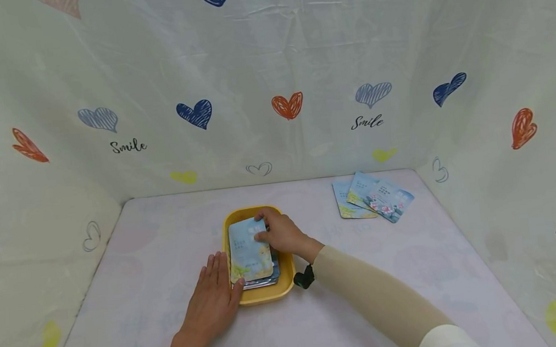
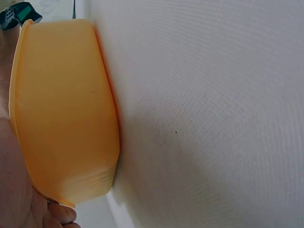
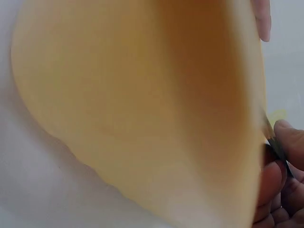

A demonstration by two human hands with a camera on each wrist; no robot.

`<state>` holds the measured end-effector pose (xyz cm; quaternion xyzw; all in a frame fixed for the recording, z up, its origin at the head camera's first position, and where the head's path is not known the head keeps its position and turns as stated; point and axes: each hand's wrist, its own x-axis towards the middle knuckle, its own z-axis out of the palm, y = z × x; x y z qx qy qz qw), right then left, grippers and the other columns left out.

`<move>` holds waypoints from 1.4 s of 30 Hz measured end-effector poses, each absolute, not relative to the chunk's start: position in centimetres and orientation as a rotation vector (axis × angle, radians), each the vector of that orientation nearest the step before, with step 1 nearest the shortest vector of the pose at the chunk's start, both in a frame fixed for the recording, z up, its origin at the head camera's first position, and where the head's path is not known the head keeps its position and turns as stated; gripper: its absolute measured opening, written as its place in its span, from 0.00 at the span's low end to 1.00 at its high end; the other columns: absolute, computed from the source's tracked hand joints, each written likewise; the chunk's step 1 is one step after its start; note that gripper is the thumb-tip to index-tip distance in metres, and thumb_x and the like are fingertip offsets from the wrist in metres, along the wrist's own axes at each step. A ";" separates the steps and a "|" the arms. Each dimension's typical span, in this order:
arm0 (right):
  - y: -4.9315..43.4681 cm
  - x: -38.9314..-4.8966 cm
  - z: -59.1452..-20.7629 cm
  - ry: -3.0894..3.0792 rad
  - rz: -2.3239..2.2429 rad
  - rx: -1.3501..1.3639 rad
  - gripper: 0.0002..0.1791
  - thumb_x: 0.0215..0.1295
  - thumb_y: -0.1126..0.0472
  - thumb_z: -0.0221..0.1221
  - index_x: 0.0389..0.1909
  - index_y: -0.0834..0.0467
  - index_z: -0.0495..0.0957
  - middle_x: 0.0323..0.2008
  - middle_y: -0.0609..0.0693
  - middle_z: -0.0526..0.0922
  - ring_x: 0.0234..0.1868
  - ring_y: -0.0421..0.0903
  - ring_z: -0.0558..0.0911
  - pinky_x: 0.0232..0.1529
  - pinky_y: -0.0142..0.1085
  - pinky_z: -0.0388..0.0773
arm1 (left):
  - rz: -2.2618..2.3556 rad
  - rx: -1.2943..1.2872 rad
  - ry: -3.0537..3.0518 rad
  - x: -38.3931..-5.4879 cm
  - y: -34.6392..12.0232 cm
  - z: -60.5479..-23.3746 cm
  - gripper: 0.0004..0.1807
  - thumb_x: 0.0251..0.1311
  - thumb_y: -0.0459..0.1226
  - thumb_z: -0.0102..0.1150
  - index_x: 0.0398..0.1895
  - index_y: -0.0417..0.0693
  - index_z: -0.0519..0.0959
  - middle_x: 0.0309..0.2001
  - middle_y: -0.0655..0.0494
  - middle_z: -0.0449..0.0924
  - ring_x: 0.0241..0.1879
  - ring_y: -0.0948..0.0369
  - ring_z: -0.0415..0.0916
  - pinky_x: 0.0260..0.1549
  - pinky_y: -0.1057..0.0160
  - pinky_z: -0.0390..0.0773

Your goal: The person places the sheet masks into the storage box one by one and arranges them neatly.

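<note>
In the head view, a yellow tray holds a stack of light blue printed cards. My right hand reaches in from the right and pinches the top card at its upper right edge. Beneath that card, a darker one peeks out at the right. The left hand lies along the tray's left rim with fingers straight, its thumb near the card's lower edge. In the right wrist view the tray wall hides much, and the fingers hold a thin card edge.
Several similar cards lie overlapping at the table's back right. The white table meets a pale curtain printed with hearts at its back and sides. Dark straps with small devices sit at both wrists.
</note>
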<state>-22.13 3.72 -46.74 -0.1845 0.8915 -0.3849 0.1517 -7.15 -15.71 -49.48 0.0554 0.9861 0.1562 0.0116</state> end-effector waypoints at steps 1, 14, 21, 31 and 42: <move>3.7 -22.1 -46.7 2.565 -1.090 -0.536 0.24 0.74 0.56 0.66 0.65 0.56 0.73 0.51 0.54 0.86 0.39 0.42 0.84 0.44 0.35 0.87 | 0.488 0.171 3.074 -7.1 -15.7 -49.5 0.44 0.81 0.52 0.49 0.83 0.29 0.48 0.82 0.31 0.53 0.83 0.38 0.47 0.80 0.37 0.54; 4.3 -21.9 -45.7 2.742 -0.815 -0.622 0.28 0.74 0.51 0.66 0.70 0.58 0.74 0.57 0.55 0.88 0.52 0.48 0.88 0.53 0.40 0.88 | 0.474 0.147 3.059 -7.1 -15.7 -49.3 0.44 0.81 0.52 0.48 0.83 0.29 0.47 0.82 0.31 0.52 0.84 0.38 0.46 0.80 0.37 0.53; 5.0 -21.9 -44.7 2.834 -0.794 -0.650 0.24 0.76 0.50 0.63 0.65 0.60 0.79 0.56 0.55 0.89 0.54 0.53 0.88 0.55 0.43 0.87 | 0.464 0.141 3.067 -7.2 -15.6 -49.4 0.45 0.81 0.53 0.47 0.83 0.29 0.47 0.82 0.32 0.52 0.84 0.38 0.46 0.80 0.38 0.53; 8.9 -23.3 -45.1 3.092 -0.812 -0.741 0.22 0.78 0.52 0.62 0.65 0.60 0.78 0.55 0.54 0.86 0.49 0.49 0.86 0.51 0.40 0.88 | 0.450 0.120 3.075 -7.3 -15.5 -49.7 0.44 0.80 0.52 0.48 0.83 0.29 0.47 0.82 0.32 0.52 0.84 0.39 0.46 0.80 0.38 0.53; 18.4 -25.6 -48.2 3.270 -0.431 -0.723 0.29 0.77 0.54 0.63 0.69 0.66 0.72 0.65 0.65 0.79 0.68 0.63 0.76 0.68 0.55 0.77 | 0.454 0.126 3.073 -7.4 -15.5 -50.0 0.45 0.80 0.52 0.47 0.83 0.29 0.47 0.83 0.33 0.52 0.84 0.39 0.46 0.80 0.39 0.53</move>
